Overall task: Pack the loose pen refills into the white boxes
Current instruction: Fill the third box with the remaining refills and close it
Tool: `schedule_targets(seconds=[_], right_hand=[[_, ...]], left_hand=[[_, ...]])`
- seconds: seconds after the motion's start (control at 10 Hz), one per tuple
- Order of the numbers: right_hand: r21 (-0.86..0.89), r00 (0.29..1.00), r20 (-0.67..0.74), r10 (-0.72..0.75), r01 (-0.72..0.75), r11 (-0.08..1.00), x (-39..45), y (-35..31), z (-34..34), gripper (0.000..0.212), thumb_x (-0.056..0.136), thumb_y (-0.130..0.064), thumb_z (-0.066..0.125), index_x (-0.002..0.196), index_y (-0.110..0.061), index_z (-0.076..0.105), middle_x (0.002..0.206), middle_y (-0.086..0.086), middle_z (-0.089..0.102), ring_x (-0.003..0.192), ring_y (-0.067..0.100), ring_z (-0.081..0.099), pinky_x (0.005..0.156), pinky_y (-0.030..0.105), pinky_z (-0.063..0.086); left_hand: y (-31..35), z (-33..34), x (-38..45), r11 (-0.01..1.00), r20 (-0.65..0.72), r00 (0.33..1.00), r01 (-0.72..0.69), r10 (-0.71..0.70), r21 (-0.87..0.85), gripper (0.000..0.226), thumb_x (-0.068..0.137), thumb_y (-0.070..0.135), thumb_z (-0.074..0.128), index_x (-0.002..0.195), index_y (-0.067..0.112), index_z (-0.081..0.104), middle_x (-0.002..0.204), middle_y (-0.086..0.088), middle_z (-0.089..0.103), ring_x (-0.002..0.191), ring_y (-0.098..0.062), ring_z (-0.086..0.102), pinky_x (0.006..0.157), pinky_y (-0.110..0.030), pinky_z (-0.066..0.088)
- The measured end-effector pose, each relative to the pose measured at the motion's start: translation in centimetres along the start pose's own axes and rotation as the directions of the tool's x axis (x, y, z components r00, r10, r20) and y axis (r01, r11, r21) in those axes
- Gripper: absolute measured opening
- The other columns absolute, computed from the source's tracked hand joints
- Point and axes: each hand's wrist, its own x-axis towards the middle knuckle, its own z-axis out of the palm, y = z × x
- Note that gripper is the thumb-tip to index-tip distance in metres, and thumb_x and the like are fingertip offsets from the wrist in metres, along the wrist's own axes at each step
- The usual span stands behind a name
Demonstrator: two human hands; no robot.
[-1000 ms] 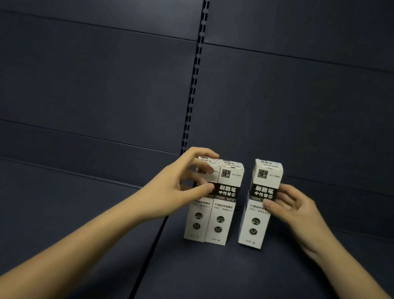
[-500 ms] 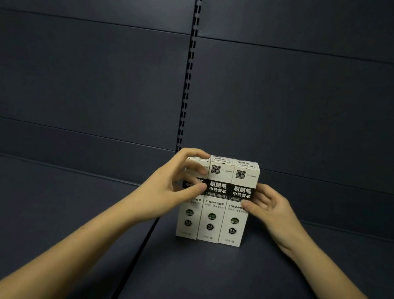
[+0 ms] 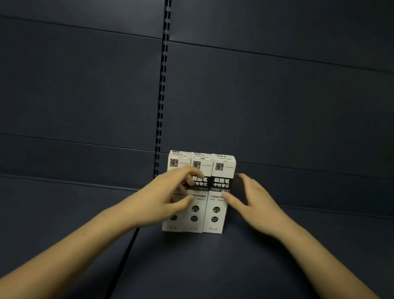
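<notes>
- Against the dark back wall (image 3: 288, 109), three white boxes (image 3: 198, 192) stand up tall in a row on the dark shelf (image 3: 204, 279), side by side and touching.
- All three box tops look closed. No loose pen refills can be seen anywhere, so the packing looks mostly done. What is inside the boxes cannot be told.
- The left hand (image 3: 164, 198) is in front of the left and middle boxes. Its fingers are curled and its thumb lies on the front of the middle box. The hand is blurry, so it is hard to say if its grip is tight on the boxes or only touching them.
- The right hand (image 3: 251, 200) is beside the right box (image 3: 219, 193). Its grip is let go, with the fingers spread out. Only the thumb tip touches the front of that box, and the fingers reach round its far side.
- What could go wrong: the boxes are tall and thin, so a bump from either hand could likely tip one over.
- If one box falls, it may knock down the others, since they touch.
- A hard push from one side could also slide the row crooked or open a gap.
</notes>
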Motion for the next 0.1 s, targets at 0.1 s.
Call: schedule_targets(seconds=[0.1], right_hand=[[-0.236, 1.000, 0.007, -0.007, 0.009, 0.972, -1.38, -1.33, -0.86, 0.085, 0.094, -0.065, 0.039, 0.155, -0.012, 0.015, 0.160, 0.006, 0.024, 0.147, 0.025, 0.023, 0.118, 0.043, 0.029]], left_hand=[[0.81, 0.49, -0.38, 0.992, 0.037, 0.999, -0.001, -0.004, 0.127, 0.036, 0.099, 0.024, 0.053, 0.132, 0.037, 0.044, 0.120, 0.012, 0.051, 0.103, -0.002, 0.055, 0.081, -0.012, 0.046]])
